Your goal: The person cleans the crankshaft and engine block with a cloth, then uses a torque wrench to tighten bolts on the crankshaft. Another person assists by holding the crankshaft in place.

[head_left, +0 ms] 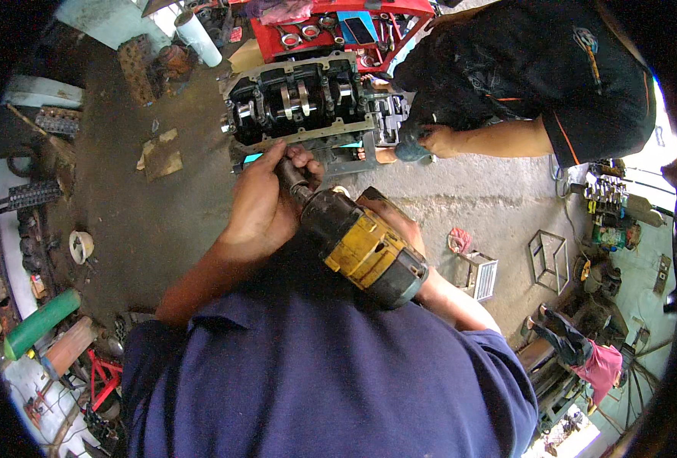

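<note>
A yellow and black cordless impact wrench (369, 248) lies slantwise in front of my chest, its nose pointing up and left. My right hand (408, 230) is closed round its handle, partly hidden behind the tool body. On the nose sits a dark socket (292, 177), with the fingers of my left hand (266, 200) wrapped about it. Just beyond that hand, an engine block (296, 99) with a bright crankshaft (295, 101) in it rests on a metal stand (347, 162). The socket's tip is apart from the crankshaft.
A co-worker in black (521, 69) leans in at the right of the block, a hand (439, 141) near a dark cloth. Behind stands a red tool tray (270, 47) with pistons and a phone. A metal frame (549, 261) and a small stool (482, 275) stand on the floor at right.
</note>
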The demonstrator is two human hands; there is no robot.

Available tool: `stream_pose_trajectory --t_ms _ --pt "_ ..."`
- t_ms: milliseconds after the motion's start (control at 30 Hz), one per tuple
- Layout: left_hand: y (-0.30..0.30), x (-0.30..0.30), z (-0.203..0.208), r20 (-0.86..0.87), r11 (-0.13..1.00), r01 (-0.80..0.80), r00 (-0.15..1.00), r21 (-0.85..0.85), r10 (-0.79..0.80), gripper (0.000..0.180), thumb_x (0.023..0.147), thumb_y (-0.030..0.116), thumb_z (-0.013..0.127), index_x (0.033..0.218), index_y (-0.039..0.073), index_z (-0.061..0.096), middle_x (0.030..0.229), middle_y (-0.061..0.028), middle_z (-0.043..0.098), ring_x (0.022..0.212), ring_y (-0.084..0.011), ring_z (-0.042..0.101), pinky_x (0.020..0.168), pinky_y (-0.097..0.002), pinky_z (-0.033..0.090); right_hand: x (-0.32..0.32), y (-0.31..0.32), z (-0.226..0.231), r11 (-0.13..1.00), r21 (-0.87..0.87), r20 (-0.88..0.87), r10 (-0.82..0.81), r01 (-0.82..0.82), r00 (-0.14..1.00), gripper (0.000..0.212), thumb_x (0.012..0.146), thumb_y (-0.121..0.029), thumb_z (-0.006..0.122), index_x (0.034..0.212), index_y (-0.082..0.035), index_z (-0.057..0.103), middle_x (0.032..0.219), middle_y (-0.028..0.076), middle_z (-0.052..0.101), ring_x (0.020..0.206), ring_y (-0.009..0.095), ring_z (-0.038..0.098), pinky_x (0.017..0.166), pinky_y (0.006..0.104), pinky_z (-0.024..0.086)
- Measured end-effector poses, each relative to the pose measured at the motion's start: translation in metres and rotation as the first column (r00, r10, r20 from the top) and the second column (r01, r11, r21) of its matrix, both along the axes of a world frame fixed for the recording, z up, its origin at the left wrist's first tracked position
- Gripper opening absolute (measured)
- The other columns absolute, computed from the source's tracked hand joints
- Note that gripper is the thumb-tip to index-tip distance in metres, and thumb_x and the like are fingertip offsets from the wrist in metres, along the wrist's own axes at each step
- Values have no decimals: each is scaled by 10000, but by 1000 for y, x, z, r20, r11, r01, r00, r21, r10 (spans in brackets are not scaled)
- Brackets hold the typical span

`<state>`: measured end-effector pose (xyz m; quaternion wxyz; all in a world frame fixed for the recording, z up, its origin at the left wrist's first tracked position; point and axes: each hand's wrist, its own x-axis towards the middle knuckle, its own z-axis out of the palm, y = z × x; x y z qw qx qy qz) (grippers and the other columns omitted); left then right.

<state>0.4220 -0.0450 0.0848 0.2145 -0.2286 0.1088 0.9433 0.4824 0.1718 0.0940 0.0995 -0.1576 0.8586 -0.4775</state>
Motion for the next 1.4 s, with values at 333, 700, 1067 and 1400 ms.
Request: stream_pose_trajectory --t_ms 333,700,1067,1400 --pt "80 4 28 -193 842 -191 976 -505 106 180 1028 219 477 899 95 455 794 -37 516 736 -183 540 736 -373 501 -5 57 -6 998 -32 -84 -60 57 995 422 771 -188 717 1153 -66 589 935 139 684 860 344 672 767 417 534" --pt "122 6 50 -80 701 -127 992 -702 99 111 1012 182 499 942 116 444 800 -39 522 670 -224 588 674 -444 529 -22 98 -5 995 -75 -81 67 -73 994 432 816 -208 702 1196 -60 559 997 140 678 921 336 666 780 404 524" --pt "141 -14 66 -310 822 -270 943 -502 121 79 1004 188 509 965 147 453 784 -39 506 686 -183 530 707 -396 505 -77 123 19 629 -515 -87 637 -582 766 1169 680 -312 821 1531 3 84 1569 211 207 1461 329 232 1178 414 231" --pt "117 7 31 -346 687 -186 933 -703 -101 143 1033 221 446 1061 85 412 993 -148 618 846 -255 633 799 -383 522 -63 127 19 864 -268 100 465 -427 879 892 772 -291 733 1488 -23 273 1459 219 425 1319 352 464 1078 419 389"
